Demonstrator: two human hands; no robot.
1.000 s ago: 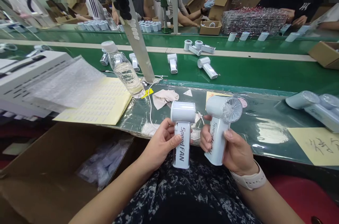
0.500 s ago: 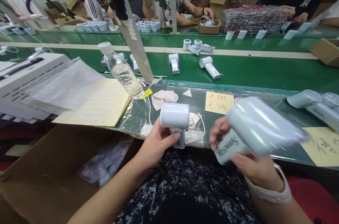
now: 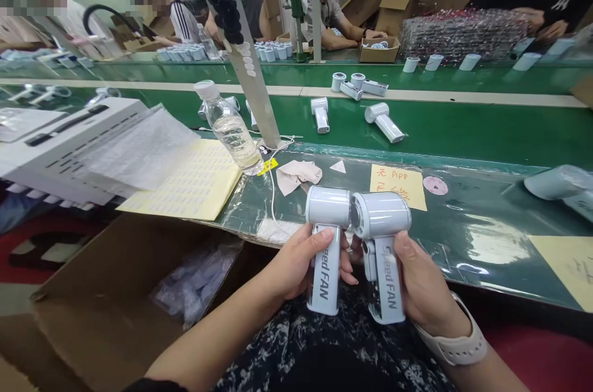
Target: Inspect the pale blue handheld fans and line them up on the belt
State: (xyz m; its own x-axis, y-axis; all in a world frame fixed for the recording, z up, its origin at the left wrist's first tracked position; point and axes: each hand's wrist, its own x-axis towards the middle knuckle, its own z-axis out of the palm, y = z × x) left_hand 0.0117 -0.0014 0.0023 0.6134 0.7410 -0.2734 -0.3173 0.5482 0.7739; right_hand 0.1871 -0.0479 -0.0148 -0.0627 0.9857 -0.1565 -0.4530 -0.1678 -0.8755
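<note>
My left hand (image 3: pixel 296 265) grips the handle of a pale blue handheld fan (image 3: pixel 325 244) marked "Speed FAN", held upright over my lap. My right hand (image 3: pixel 419 281) grips a second fan of the same kind (image 3: pixel 382 250), also upright. The two round fan heads touch side by side just in front of the bench edge. A pale watch strap (image 3: pixel 456 342) sits on my right wrist.
A water bottle (image 3: pixel 227 126), yellow label sheets (image 3: pixel 192 185), a cloth (image 3: pixel 296 175) and a yellow note (image 3: pixel 396 185) lie on the bench. More fans lie on the green conveyor (image 3: pixel 463 126) and at right (image 3: pixel 558 185). An open cardboard box (image 3: pixel 115 293) stands at lower left. Other people work across the belt.
My right hand swung its fan out to the right and brought it back upright beside the left fan. The left fan dipped, then rose again. The view shifted slightly left.
</note>
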